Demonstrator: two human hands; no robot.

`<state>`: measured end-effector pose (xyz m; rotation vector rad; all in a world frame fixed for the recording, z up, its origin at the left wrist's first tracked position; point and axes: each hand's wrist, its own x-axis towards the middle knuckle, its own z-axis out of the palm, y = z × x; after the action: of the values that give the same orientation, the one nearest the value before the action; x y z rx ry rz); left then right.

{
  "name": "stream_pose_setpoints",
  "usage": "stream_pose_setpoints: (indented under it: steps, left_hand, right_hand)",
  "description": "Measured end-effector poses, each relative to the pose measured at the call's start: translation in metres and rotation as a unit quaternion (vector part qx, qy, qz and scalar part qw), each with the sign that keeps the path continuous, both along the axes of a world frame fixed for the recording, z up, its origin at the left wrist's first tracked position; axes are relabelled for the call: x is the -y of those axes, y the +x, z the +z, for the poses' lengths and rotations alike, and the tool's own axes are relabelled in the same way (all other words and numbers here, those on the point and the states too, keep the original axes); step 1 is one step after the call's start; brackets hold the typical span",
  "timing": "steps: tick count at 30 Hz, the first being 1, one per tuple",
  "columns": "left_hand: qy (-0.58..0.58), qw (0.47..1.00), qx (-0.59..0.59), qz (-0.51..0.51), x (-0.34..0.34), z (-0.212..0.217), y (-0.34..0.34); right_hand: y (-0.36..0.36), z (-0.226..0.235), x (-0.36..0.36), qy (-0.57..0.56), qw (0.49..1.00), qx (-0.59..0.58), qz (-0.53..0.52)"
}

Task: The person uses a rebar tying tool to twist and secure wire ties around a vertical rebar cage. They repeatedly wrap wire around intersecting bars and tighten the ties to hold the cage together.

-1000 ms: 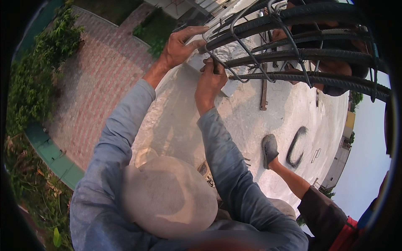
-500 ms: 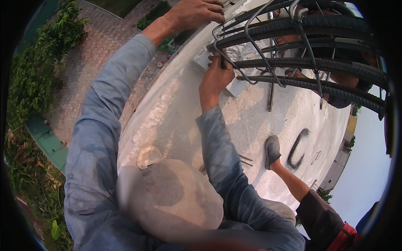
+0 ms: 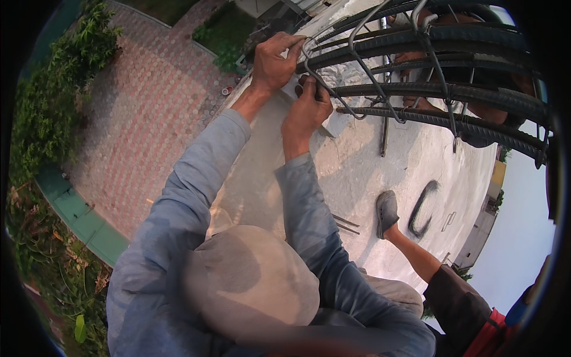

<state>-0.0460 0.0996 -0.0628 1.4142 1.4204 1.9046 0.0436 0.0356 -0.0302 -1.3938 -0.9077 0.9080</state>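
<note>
A cage of ribbed steel bars (image 3: 499,97) reaches in from the right, with bent stirrups round it. My left hand (image 3: 275,62) is at the cage's near end, thumb and fingers pinched together beside the upper corner of the end stirrup (image 3: 346,108). Just below, my right hand (image 3: 307,113) has thumb and fingertips closed together beside the same stirrup, under a bar end. Whatever either hand pinches is too small or hidden to make out. Both hands are above the pale concrete surface (image 3: 357,160).
Behind the cage, another person's hand (image 3: 419,104) shows between bars. A dark clog (image 3: 388,213) on another person's foot stands on the concrete. Two thin rods (image 3: 346,224) lie nearby. Beyond the left edge, paving (image 3: 131,131) lies far below. Grey cloth (image 3: 256,279) bulges between my forearms.
My left hand has come down from above the cage's end to the end stirrup, its fingers now pinched. My right hand has stayed nearly in place.
</note>
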Motion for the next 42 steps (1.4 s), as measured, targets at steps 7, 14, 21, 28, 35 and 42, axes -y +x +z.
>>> stream_pose_setpoints:
  steps: [7, 14, 21, 28, 35, 42]
  left_hand:
    - [-0.063, 0.995, 0.078, 0.008, 0.033, 0.000, 0.012]
    - [-0.060, 0.995, 0.085, 0.000, 0.057, -0.004, 0.022]
    - [0.018, 1.000, -0.007, 0.007, -0.003, -0.001, -0.014]
    - [-0.031, 0.999, 0.033, 0.012, 0.000, -0.010, 0.013]
    - [-0.060, 0.995, -0.075, 0.028, 0.021, -0.002, 0.013]
    - [-0.072, 0.996, -0.046, 0.026, 0.037, 0.004, 0.017]
  right_hand:
    - [-0.004, -0.007, -0.005, -0.012, 0.995, -0.081, -0.049]
    - [0.003, -0.007, -0.009, 0.003, 0.993, -0.115, 0.008]
    - [0.002, -0.005, -0.012, 0.000, 0.992, -0.122, 0.018]
    - [0.003, -0.003, -0.013, 0.006, 0.991, -0.132, 0.010]
    - [-0.002, -0.005, -0.010, 0.020, 0.998, -0.053, 0.007]
    - [0.002, -0.007, -0.005, 0.015, 0.998, 0.061, -0.004]
